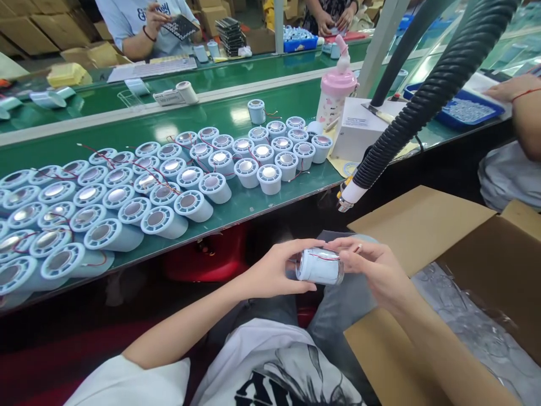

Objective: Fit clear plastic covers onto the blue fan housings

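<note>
Both hands meet over the person's lap, below the front edge of the bench. Her left hand (274, 270) is curled around one end of a pale blue cylindrical housing (319, 266), thumb along its underside and fingers wrapped over the top — a closed grip on the part. Opposite it, the right hand (374, 268) cups the other end, fingers bent over the rim, with the fingertips pinching near a thin red wire (323, 256) that runs across the top of the housing. So the housing lies on its side, held in the air between the two hands, touching nothing else.

On the green bench (253, 208) just beyond, many matching housings (164, 186) stand packed in rows, their shiny round faces turned up and red wires trailing among them. To the right of the hands an open cardboard box (422, 225) sits with its flaps spread, clear plastic lining (465, 321) showing inside. A black corrugated hose (426, 96) slants down from the upper right, its nozzle hanging just above the box flap. Behind the rows stands a pink-lidded bottle (336, 93) beside a white box (363, 127). Across the bench another person (143, 22) handles a dark tray — well apart from all this.
</note>
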Demonstrator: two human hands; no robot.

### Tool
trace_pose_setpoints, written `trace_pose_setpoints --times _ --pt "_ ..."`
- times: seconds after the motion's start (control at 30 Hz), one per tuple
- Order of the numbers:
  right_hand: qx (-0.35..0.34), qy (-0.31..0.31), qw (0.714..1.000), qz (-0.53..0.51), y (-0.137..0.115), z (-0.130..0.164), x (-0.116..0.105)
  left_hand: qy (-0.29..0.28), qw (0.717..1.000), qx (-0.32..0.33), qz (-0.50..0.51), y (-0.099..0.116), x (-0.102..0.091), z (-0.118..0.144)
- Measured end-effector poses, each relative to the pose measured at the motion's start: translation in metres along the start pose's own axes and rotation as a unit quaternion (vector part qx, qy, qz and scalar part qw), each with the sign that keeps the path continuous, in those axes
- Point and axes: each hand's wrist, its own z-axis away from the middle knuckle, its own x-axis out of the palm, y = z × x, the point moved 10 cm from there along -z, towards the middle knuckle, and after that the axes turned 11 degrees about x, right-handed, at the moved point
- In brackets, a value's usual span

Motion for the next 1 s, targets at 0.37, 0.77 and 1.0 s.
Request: trace_pose_setpoints --times 0.37,0.77,1.0 --pt "-0.181 -0.014 0.945 0.271 -0.018 0.03 0.015 0.027 0.985 -0.094 0.141 -0.012 0.003 0.011" --pt "-0.024 -0.079 0.992 0.101 -0.001 0.022 0.015 0.0 0.997 -0.009 0.073 0.01 -0.002 0.006" --pt "0.038 -0.111 0.993 0.024 0.011 0.018 0.019 -0.013 0.999 0.014 0.049 0.014 -0.003 0.005"
